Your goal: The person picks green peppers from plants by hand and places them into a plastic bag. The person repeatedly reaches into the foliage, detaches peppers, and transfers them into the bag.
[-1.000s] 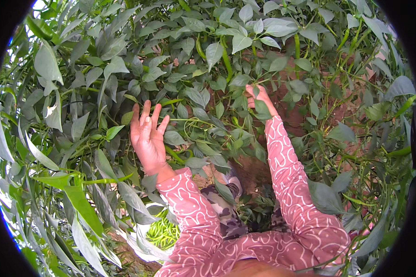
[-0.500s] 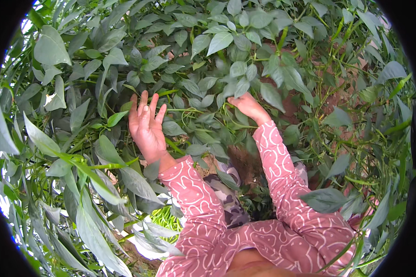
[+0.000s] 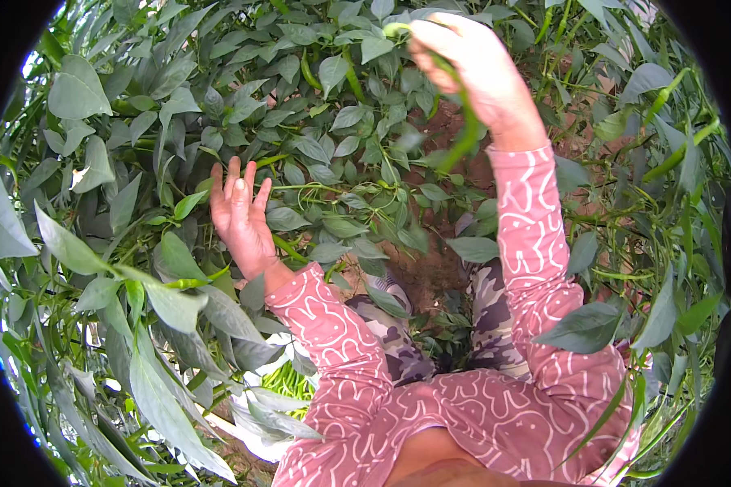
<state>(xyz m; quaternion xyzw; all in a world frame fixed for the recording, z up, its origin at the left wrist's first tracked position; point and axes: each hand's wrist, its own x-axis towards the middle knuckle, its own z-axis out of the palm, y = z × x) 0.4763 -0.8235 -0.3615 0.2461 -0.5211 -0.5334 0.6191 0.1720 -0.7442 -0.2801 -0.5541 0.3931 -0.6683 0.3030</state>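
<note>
My right hand is raised at the upper middle, its fingers closed on a long green chili pepper. The pepper hangs down beside the palm, blurred by motion, and a pale green end pokes out past the fingertips. My left hand rests palm up among the leaves, fingers spread, holding nothing. Just beyond its fingertips a green chili shows partly between leaves. More chilies hang from the pepper plants between and beyond my hands.
Dense foliage surrounds me, with large leaves close on the left. At the lower left, a white container holds many green chilies, partly covered by leaves. Brown soil shows between my legs in camouflage trousers.
My right hand has risen from the foliage, up and to the right, and now visibly holds a chili pepper. The leaves it was among have shifted. My left hand stays nearly still.
</note>
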